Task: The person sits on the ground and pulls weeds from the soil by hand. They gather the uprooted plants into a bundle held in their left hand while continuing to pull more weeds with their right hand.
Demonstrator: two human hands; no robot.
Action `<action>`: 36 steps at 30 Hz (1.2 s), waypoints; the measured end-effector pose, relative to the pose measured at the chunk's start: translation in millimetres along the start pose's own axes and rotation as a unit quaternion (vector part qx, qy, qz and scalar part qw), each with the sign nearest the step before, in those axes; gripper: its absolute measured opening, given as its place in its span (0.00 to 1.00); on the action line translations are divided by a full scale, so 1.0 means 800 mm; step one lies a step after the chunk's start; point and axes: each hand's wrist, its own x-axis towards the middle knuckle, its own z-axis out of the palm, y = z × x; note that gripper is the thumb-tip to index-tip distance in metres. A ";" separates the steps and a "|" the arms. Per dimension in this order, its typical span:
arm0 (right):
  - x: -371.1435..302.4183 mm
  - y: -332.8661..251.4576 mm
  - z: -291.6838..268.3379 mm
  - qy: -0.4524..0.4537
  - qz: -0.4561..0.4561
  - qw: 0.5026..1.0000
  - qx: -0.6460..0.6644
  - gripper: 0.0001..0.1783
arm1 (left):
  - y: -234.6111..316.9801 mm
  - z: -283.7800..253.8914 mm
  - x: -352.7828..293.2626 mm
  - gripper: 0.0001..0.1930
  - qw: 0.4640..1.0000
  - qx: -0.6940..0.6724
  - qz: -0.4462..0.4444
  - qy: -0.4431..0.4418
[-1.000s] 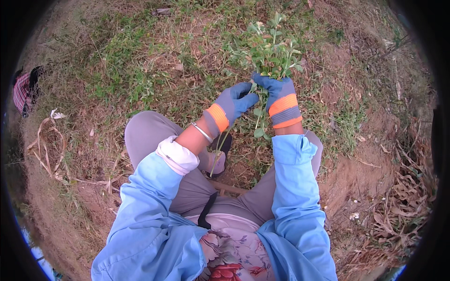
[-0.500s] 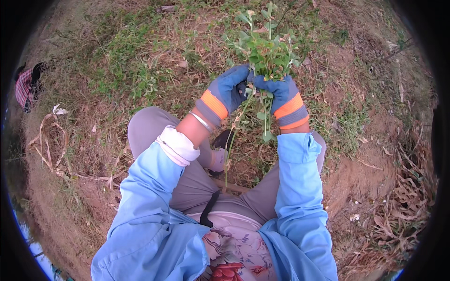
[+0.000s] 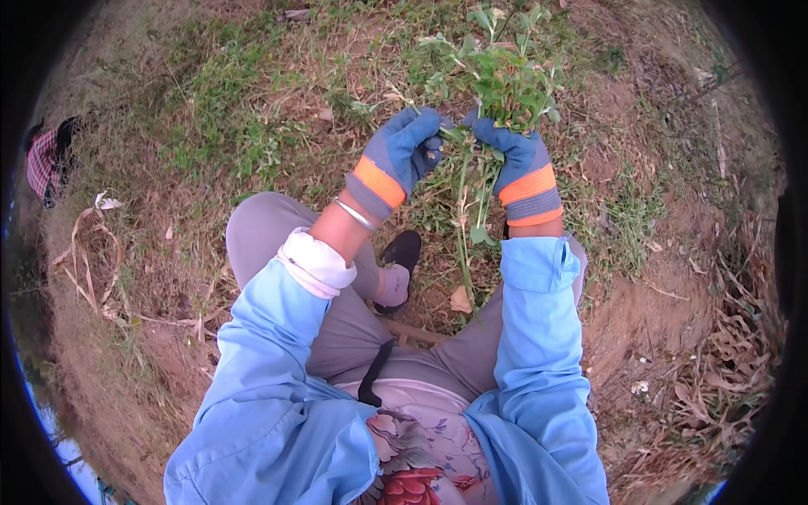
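Observation:
I squat on grassy ground with both arms stretched forward in light blue sleeves. Both hands wear blue gloves with orange and grey cuffs. My right hand [image 3: 515, 160] is closed around a bunch of green leafy weeds [image 3: 497, 80], whose long stems [image 3: 467, 227] hang down between my knees. My left hand [image 3: 402, 153] pinches the same bunch from the left, fingertips against the stems just below the leaves. A thin metal bangle [image 3: 357, 214] sits on my left wrist.
My dark shoe [image 3: 402, 252] rests on bare soil between my grey-trousered knees. Patchy green grass [image 3: 227, 126] spreads to the left and ahead. Dry brown leaves and stalks [image 3: 724, 353] lie at the right, pale dried stalks [image 3: 88, 252] at the left, a checked cloth [image 3: 42, 164] at far left.
Both hands have lifted the weed bunch up and away from my body. My left hand has moved in from the side and closed its fingertips on the stems.

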 end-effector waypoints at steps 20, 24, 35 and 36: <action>-0.005 0.022 0.001 0.062 -0.016 0.996 0.058 0.13 | 0.002 -0.030 0.011 0.04 0.993 -0.031 0.050 0.106; -0.004 -0.020 -0.020 0.139 0.012 0.980 0.146 0.10 | 0.014 -0.059 0.014 0.04 0.990 -0.048 0.066 0.115; -0.004 -0.013 -0.046 0.115 -0.012 0.988 0.106 0.12 | 0.013 -0.040 0.010 0.06 0.973 0.009 0.106 0.205; -0.004 -0.011 -0.049 0.115 -0.034 0.988 0.097 0.11 | 0.013 -0.043 0.009 0.07 0.971 0.001 0.110 0.211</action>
